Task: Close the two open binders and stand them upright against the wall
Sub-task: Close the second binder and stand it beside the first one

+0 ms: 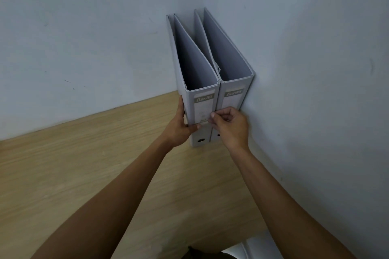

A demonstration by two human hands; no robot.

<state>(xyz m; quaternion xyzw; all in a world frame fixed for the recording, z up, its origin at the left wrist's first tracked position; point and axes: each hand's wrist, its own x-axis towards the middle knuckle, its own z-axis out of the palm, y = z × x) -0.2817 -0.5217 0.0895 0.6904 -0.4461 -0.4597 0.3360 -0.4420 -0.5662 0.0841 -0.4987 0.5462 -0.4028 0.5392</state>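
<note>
Two grey lever-arch binders stand upright side by side in the corner of the room, spines facing me. The left binder (202, 103) and the right binder (233, 96) touch each other, and the right one leans against the right wall (315, 69). My left hand (181, 126) clasps the left binder's lower spine, fingers on its left cover and thumb across the spine. My right hand (229, 126) has curled fingers, its fingertips pressed at the seam between the two spines.
The binders rest on a light wooden tabletop (105, 164) that meets pale blue walls at the back and right. A pale object (252, 246) shows at the bottom edge.
</note>
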